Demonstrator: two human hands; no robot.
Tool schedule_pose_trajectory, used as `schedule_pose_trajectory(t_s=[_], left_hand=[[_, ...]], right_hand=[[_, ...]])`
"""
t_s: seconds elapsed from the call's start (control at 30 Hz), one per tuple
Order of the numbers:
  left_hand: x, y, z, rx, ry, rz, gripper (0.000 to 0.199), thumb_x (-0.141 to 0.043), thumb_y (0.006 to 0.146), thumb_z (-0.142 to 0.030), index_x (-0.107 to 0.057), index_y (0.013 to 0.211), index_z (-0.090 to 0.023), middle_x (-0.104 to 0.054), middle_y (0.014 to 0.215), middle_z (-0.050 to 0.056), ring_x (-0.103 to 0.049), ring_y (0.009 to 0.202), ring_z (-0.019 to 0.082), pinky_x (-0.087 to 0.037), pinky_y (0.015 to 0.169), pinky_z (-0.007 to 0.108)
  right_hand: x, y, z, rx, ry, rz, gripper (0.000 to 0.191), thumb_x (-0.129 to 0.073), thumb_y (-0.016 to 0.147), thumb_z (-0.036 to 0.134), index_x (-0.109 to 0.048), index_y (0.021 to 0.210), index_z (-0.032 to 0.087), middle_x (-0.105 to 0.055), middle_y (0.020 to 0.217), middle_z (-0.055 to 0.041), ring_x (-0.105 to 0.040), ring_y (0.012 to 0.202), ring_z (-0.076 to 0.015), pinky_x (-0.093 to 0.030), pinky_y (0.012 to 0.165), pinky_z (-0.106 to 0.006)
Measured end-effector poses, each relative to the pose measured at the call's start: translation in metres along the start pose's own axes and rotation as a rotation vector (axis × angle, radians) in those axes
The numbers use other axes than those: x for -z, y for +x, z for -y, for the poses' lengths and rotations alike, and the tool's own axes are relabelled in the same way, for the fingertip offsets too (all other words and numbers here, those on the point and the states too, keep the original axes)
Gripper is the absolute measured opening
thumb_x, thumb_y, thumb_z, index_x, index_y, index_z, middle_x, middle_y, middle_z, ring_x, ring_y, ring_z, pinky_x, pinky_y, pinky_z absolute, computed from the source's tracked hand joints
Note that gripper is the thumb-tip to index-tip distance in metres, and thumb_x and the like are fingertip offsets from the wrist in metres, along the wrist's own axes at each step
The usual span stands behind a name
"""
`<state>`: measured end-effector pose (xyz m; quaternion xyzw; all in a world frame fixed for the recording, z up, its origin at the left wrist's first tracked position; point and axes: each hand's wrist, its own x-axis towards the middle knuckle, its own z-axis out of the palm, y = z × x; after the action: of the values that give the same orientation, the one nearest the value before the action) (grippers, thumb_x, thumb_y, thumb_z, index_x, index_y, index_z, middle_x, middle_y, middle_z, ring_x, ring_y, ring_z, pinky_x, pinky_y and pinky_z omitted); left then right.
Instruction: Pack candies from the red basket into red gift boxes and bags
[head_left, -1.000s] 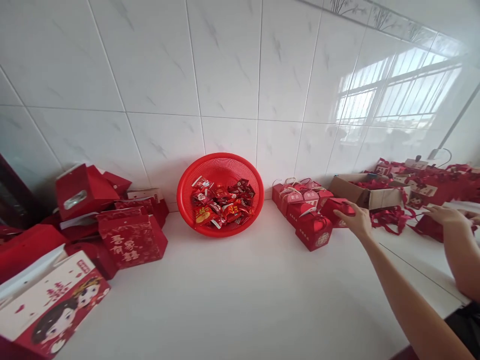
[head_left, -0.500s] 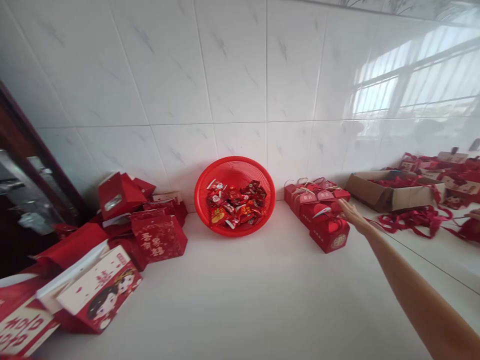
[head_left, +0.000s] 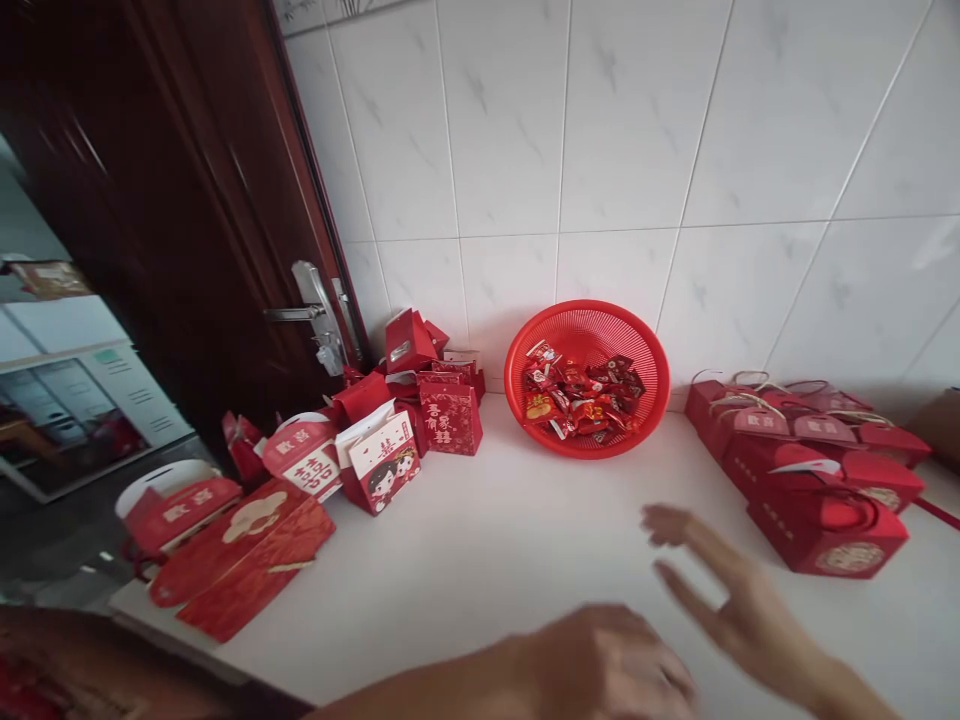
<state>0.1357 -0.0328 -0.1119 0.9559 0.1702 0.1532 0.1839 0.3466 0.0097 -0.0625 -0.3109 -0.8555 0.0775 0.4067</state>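
Observation:
My right hand (head_left: 739, 605) hovers over the white countertop (head_left: 480, 560), thumb and fingers spread with nothing between them. Low in the view, my left hand (head_left: 611, 660) is beside it, back of the hand up. Its fingers bend downward and are blurred, so their hold is unclear. Ahead of both hands a red plastic basket (head_left: 517, 400) tilts against the wall, with wrapped candies (head_left: 577, 395) inside. Nearest to my right hand, on its right, is a red gift box (head_left: 840, 540) in front of several similar boxes with string handles.
At the left lie a long red-and-gold box (head_left: 247, 565), a white-and-red gift box with cartoon figures (head_left: 382, 460) and several other red boxes and bags. A dark wooden door (head_left: 217, 200) with a metal handle stands behind them. White tiles (head_left: 630, 130) line the back.
My view has swung left, bringing the door and more left-side boxes in. My right hand has moved off the gift boxes to the counter's middle, and my left hand has come into view.

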Motion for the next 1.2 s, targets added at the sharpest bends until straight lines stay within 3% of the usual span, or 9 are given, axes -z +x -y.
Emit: schedule_pose_trajectory(t_s=[0.17, 0.37, 0.43, 0.53, 0.67, 0.8, 0.9, 1.03, 1.2], left_hand=[[0.102, -0.055, 0.019, 0.163, 0.411, -0.734, 0.023, -0.05, 0.093, -0.015, -0.072, 0.098, -0.02, -0.075, 0.099, 0.007, -0.068, 0.091, 0.017, -0.055, 0.084, 0.029], [0.185, -0.157, 0.032, 0.819, 0.921, -1.28, 0.016, -0.061, 0.086, -0.026, -0.076, 0.089, -0.022, -0.067, 0.114, 0.01, -0.065, 0.106, 0.028, -0.052, 0.099, 0.044], [0.195, -0.175, 0.038, 1.064, 0.928, -1.323, 0.015, -0.064, 0.08, -0.027, -0.076, 0.086, -0.021, -0.068, 0.109, 0.011, -0.063, 0.108, 0.033, -0.049, 0.102, 0.053], [0.202, -0.181, 0.04, 1.343, 0.696, -1.205, 0.013, -0.064, 0.075, -0.024, -0.075, 0.079, -0.019, -0.071, 0.088, 0.01, -0.066, 0.094, 0.032, -0.052, 0.093, 0.054], [0.205, -0.174, 0.035, 1.498, 0.533, -1.159, 0.012, -0.063, 0.07, -0.022, -0.074, 0.074, -0.02, -0.061, 0.055, 0.001, -0.062, 0.067, 0.025, -0.053, 0.08, 0.049], [0.198, -0.167, 0.035, 1.368, 0.483, -1.289, 0.016, -0.061, 0.07, -0.026, -0.075, 0.076, -0.023, -0.059, 0.049, -0.003, -0.06, 0.061, 0.022, -0.054, 0.071, 0.039], [0.187, -0.151, 0.036, 1.075, 0.351, -1.343, 0.017, -0.064, 0.071, -0.034, -0.075, 0.077, -0.023, -0.074, 0.072, 0.001, -0.068, 0.072, 0.023, -0.056, 0.066, 0.032], [0.167, -0.1, 0.034, 0.717, 0.177, -1.151, 0.017, -0.067, 0.075, -0.035, -0.076, 0.078, -0.022, -0.077, 0.09, 0.005, -0.071, 0.086, 0.023, -0.059, 0.08, 0.031], [0.127, -0.027, 0.031, 0.49, -0.144, -0.887, 0.019, -0.064, 0.086, -0.032, -0.078, 0.084, -0.02, -0.075, 0.088, 0.006, -0.071, 0.085, 0.02, -0.061, 0.076, 0.029]], right_hand=[[-0.065, -0.039, 0.009, 0.064, 0.123, 0.34, 0.031, -0.052, 0.093, 0.019, -0.061, 0.122, 0.024, -0.065, 0.132, -0.014, -0.069, 0.114, -0.023, -0.059, 0.094, -0.03], [-0.067, -0.04, 0.004, -0.122, 0.27, 0.382, 0.029, -0.047, 0.093, 0.017, -0.061, 0.117, 0.024, -0.059, 0.136, -0.0145, -0.068, 0.115, -0.023, -0.058, 0.094, -0.034], [-0.066, -0.037, 0.003, -0.174, 0.316, 0.343, 0.025, -0.045, 0.093, 0.018, -0.061, 0.112, 0.023, -0.06, 0.132, -0.014, -0.068, 0.111, -0.0222, -0.058, 0.093, -0.035], [-0.067, -0.035, 0.003, -0.216, 0.391, 0.288, 0.021, -0.045, 0.093, 0.018, -0.06, 0.107, 0.023, -0.061, 0.127, -0.013, -0.069, 0.101, -0.0205, -0.058, 0.089, -0.035], [-0.069, -0.035, 0.002, -0.232, 0.427, 0.277, 0.019, -0.048, 0.091, 0.017, -0.059, 0.106, 0.024, -0.061, 0.124, -0.0117, -0.069, 0.097, -0.0215, -0.058, 0.087, -0.037], [-0.071, -0.035, 0.002, -0.266, 0.454, 0.271, 0.02, -0.048, 0.091, 0.018, -0.058, 0.106, 0.025, -0.06, 0.125, -0.0112, -0.069, 0.095, -0.0218, -0.058, 0.087, -0.038], [-0.071, -0.034, 0.003, -0.294, 0.469, 0.255, 0.028, -0.05, 0.09, 0.019, -0.055, 0.116, 0.027, -0.059, 0.124, -0.0105, -0.067, 0.094, -0.0211, -0.056, 0.088, -0.039], [-0.072, -0.034, 0.003, -0.398, 0.476, 0.235, 0.048, -0.059, 0.087, 0.028, -0.045, 0.133, 0.027, -0.062, 0.112, -0.0096, -0.064, 0.099, -0.0238, -0.054, 0.093, -0.043], [-0.071, -0.029, -0.002, -0.477, 0.557, 0.132, 0.072, -0.068, 0.083, 0.044, -0.036, 0.144, 0.024, -0.06, 0.127, -0.0146, -0.062, 0.11, -0.029, -0.052, 0.096, -0.047]])
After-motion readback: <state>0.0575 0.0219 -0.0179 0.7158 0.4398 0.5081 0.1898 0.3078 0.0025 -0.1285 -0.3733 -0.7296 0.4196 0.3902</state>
